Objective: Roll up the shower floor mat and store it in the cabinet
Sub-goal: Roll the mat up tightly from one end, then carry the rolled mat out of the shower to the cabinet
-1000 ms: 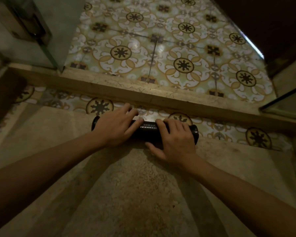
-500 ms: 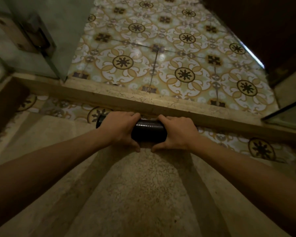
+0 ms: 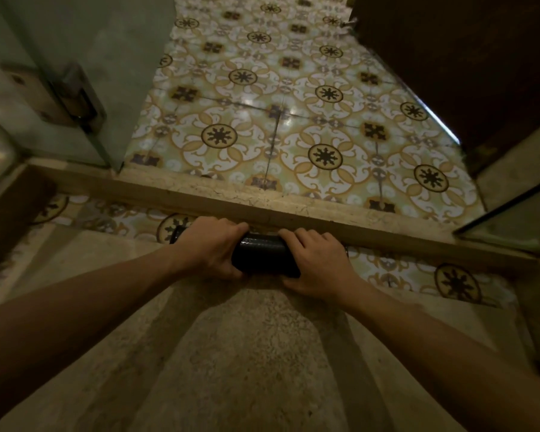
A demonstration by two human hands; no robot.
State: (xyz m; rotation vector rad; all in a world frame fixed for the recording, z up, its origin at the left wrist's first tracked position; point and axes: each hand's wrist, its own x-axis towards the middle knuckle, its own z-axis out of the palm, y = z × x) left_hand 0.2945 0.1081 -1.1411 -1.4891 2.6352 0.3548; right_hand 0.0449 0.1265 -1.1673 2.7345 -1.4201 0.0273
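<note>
The shower floor mat (image 3: 264,255) is a tight black roll lying crosswise on the shower floor, right against the stone threshold (image 3: 262,202). My left hand (image 3: 211,247) wraps over its left part, fingers over the top and thumb underneath. My right hand (image 3: 317,263) grips its right part the same way. Only the middle of the roll and a sliver of its left end show between and beside my hands. No cabinet is recognisable in view.
A glass shower door (image 3: 75,79) with a metal hinge stands open at the left. Patterned floor tiles (image 3: 278,120) lie beyond the threshold. A dark wooden panel (image 3: 468,57) rises at the right, with a glass pane edge (image 3: 512,213) below it.
My hands went from resting flat on the roll to curling around it. The roll has moved forward up against the threshold, and the view has shifted slightly forward.
</note>
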